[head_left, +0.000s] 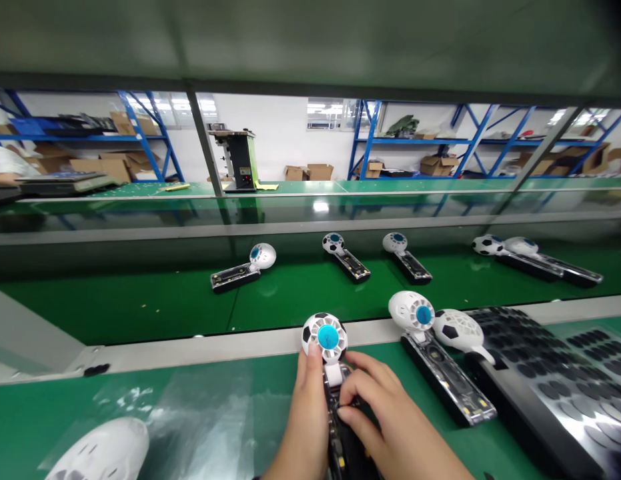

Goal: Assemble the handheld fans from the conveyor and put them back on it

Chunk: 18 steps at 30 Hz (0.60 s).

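Note:
In the head view, a handheld fan [333, 375] with a white-and-black football-patterned head and a blue round centre stands tilted before me. My left hand [310, 407] is closed around its left side, thumb on the lower edge of the head. My right hand [373, 403] is at the right side of the dark, see-through handle. Its thumb and forefinger are pinched close together over the handle; anything between them is too small or hidden to make out. Right of my hands lie another fan with a white head [413, 312] and one with a football-patterned head [459, 330].
Several similar fans, one a football fan [333, 243], lie on the green conveyor belt [165, 307] beyond the pale rail. Sheets of black round stickers [555, 373] lie at right. A white shell [103, 450] sits at lower left on clear film. A shelf [310, 40] hangs overhead.

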Motion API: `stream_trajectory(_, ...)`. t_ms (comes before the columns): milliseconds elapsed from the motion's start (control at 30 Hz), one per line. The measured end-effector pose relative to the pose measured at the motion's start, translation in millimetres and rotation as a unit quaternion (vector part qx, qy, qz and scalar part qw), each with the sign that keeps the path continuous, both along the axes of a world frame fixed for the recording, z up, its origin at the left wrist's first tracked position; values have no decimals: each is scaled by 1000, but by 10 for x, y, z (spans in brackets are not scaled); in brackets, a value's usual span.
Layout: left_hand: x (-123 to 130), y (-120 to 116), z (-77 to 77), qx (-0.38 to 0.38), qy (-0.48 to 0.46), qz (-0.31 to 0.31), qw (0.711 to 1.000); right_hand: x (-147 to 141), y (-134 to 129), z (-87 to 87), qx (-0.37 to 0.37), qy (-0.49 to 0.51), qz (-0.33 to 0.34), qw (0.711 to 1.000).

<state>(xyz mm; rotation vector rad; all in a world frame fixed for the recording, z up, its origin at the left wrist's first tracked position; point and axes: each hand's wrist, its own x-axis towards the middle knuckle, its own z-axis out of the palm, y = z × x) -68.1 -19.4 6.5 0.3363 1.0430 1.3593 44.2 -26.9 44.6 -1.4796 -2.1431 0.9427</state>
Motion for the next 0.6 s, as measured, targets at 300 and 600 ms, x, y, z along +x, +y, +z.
stream_trajectory(300, 41, 13, -20, 61, -55, -4, 997, 8, 22, -182, -148, 80, -10, 986)
stream_trajectory(600, 54, 108, 67, -37, -58, -28, 997, -90, 1508, 384, 15, -69, -144, 987)
